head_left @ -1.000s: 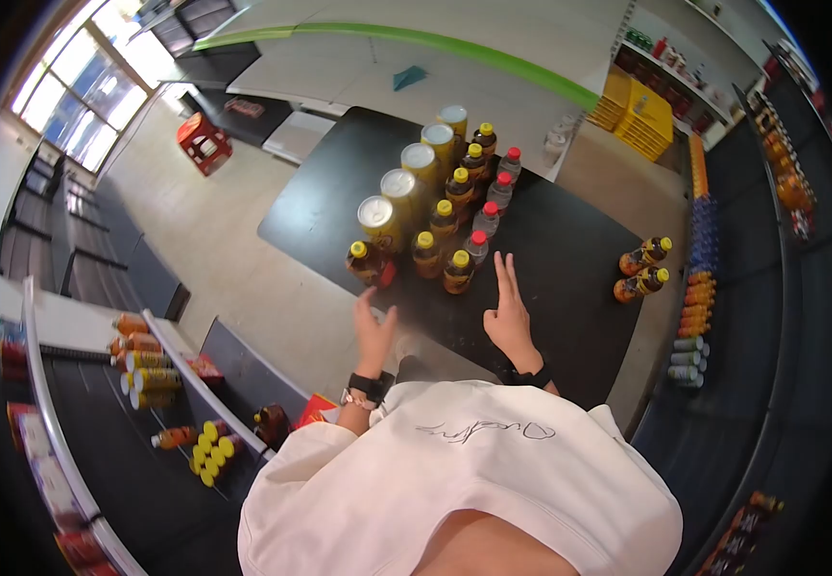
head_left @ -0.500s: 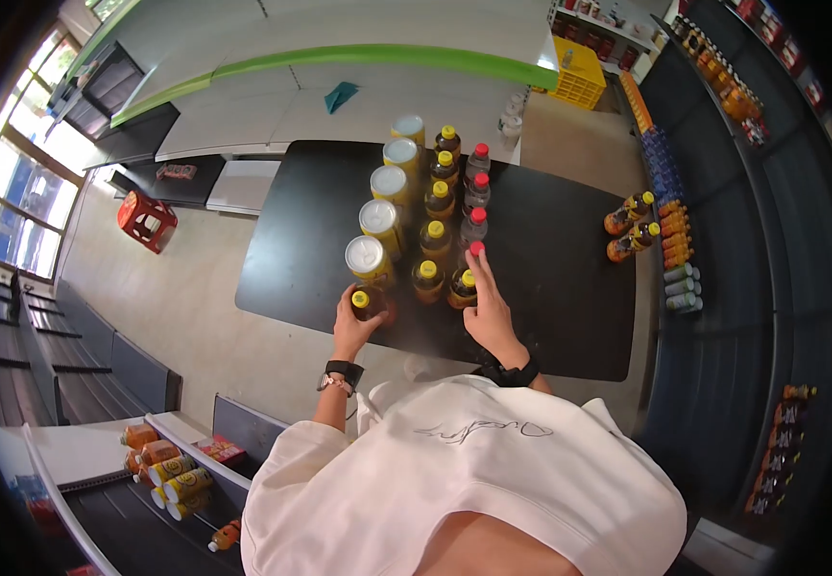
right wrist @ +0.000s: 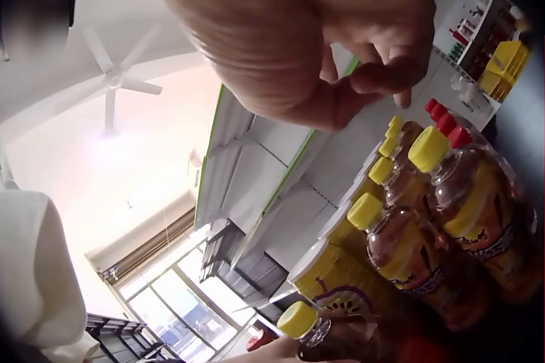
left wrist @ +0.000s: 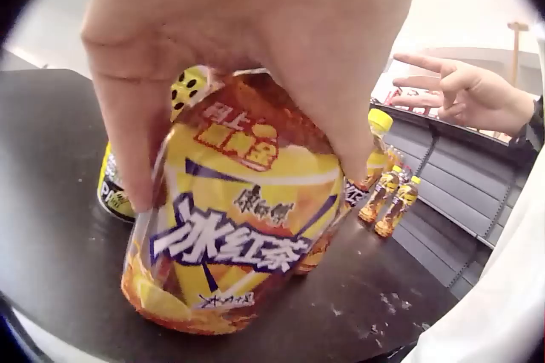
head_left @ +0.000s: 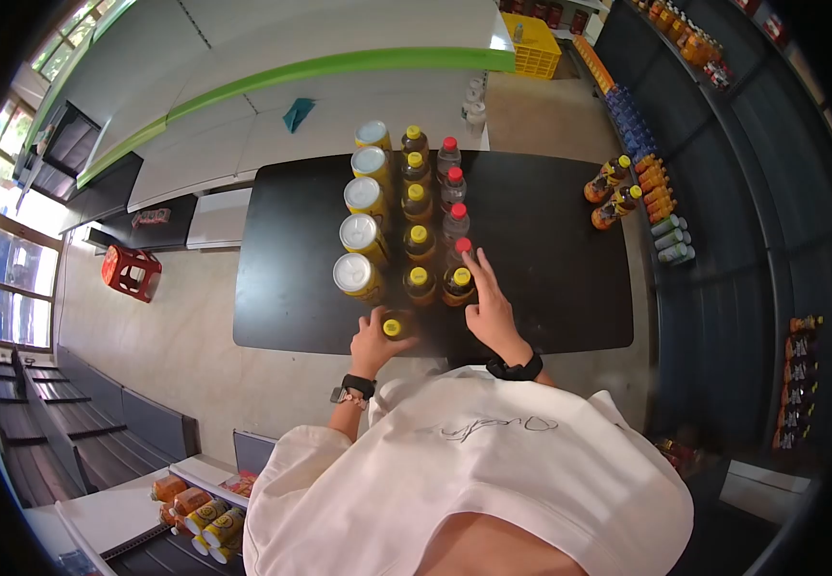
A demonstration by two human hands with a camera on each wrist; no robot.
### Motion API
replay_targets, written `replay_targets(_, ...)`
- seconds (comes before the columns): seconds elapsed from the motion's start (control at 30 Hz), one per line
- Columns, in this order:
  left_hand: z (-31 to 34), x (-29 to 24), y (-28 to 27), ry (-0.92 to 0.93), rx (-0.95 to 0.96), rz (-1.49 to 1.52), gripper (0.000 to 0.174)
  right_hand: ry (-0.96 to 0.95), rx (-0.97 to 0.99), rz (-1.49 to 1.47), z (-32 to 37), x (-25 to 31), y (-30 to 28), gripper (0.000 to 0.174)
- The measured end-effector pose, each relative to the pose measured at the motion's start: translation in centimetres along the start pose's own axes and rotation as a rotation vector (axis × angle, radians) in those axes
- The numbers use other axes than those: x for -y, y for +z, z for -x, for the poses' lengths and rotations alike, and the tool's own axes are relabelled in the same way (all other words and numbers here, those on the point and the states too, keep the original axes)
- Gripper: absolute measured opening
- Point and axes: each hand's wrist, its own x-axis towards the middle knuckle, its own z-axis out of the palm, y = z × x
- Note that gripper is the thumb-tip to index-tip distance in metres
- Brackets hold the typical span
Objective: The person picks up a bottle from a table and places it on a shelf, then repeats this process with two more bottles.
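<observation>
The left hand [head_left: 374,346] grips a yellow-capped tea bottle [head_left: 393,328] at the black table's front edge; in the left wrist view fingers and thumb span the bottle [left wrist: 243,201], which leans. Over the front of the right column, the right hand [head_left: 494,315] has two fingers extended by a red cap [head_left: 463,247], just beside a yellow-capped bottle [head_left: 458,286]; whether they touch is unclear. In the right wrist view the right hand [right wrist: 315,31] is above the bottles, holding nothing. Yellow cans [head_left: 356,276], yellow-capped bottles [head_left: 420,284] and red-capped bottles [head_left: 456,223] stand in columns.
Two tea bottles [head_left: 614,207] stand at the right end of the black table [head_left: 550,288]. Behind the table runs a white shelf with a green edge [head_left: 339,60]. A red stool [head_left: 132,273] is at left, stocked dark shelves [head_left: 723,240] at right.
The left hand has taken hold of the front-left bottle and moved it right and toward the body, away from the cans. The right hand has stayed near the front red cap. The head view has shifted.
</observation>
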Motion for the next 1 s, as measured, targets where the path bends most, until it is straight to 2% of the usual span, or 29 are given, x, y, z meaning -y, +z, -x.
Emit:
replay_targets(0.07,-0.6,-0.7,-0.1,0.014,0.113,-0.098,0.095,0.071,0.01,-0.016,-0.2,-0.2,-0.4,0.087)
replay_targets(0.2,-1.2,-0.3,0.3,0.065,0.111,-0.057,0.096,0.112,0.043,-0.032,-0.7,-0.2,-1.0,0.089)
replay_targets(0.3,-1.5,0.3,0.5,0.091,0.114,-0.006,0.096,0.022,-0.055,-0.027,-1.3,-0.3,-0.2,0.091)
replay_targets(0.37,-1.5,0.3,0.7,0.015,0.182,0.068,0.095,-0.165,-0.252,0.23,-1.7,-0.8,0.6,0.095)
replay_targets(0.4,-1.5,0.4,0.8,0.013,0.179,0.065,0.095,-0.166,-0.252,0.225,-1.9,-0.8,0.8,0.095)
replay_targets(0.5,-1.3,0.8,1.1,0.019,0.167,0.139,0.093,-0.13,-0.182,0.019,-2.0,-0.3,1.3,0.083)
replay_targets(0.53,-1.4,1.0,1.2,0.018,0.169,0.137,0.094,-0.174,-0.23,0.007,-2.1,0.2,1.3,0.05)
replay_targets(0.57,-1.5,1.2,1.4,0.017,0.169,0.135,0.094,-0.219,-0.278,-0.005,-2.3,0.7,1.4,0.024)
replay_targets(0.6,-1.6,1.3,1.5,0.012,0.163,0.133,0.094,-0.223,-0.275,-0.011,-2.3,0.4,1.4,0.024)
replay_targets(0.63,-1.6,1.4,1.6,0.012,0.166,0.132,0.095,0.012,-0.067,-0.134,-2.2,-0.4,1.3,0.026)
replay_targets(0.67,-1.7,1.6,1.7,0.012,0.168,0.133,0.095,0.246,0.144,-0.253,-2.3,-1.0,1.5,0.057)
replay_targets(0.7,-1.6,1.3,1.4,0.007,0.161,0.132,0.095,0.24,0.15,-0.255,-2.5,-0.9,2.1,0.057)
replay_targets(0.77,-1.4,0.8,0.9,-0.008,0.194,0.142,0.095,0.162,0.004,-0.256,-2.9,-0.8,3.4,0.078)
replay_targets(0.9,-1.3,0.8,0.9,-0.006,0.18,0.142,0.095,0.132,0.066,-0.27,-3.5,-0.9,3.2,0.073)
replay_targets(0.93,-1.3,0.7,0.9,-0.002,0.178,0.141,0.094,0.116,0.049,-0.263,-3.6,-0.5,3.0,0.064)
replay_targets(1.0,-1.3,0.7,0.8,0.002,0.174,0.139,0.094,0.099,0.032,-0.255,-3.5,0.5,2.6,0.061)
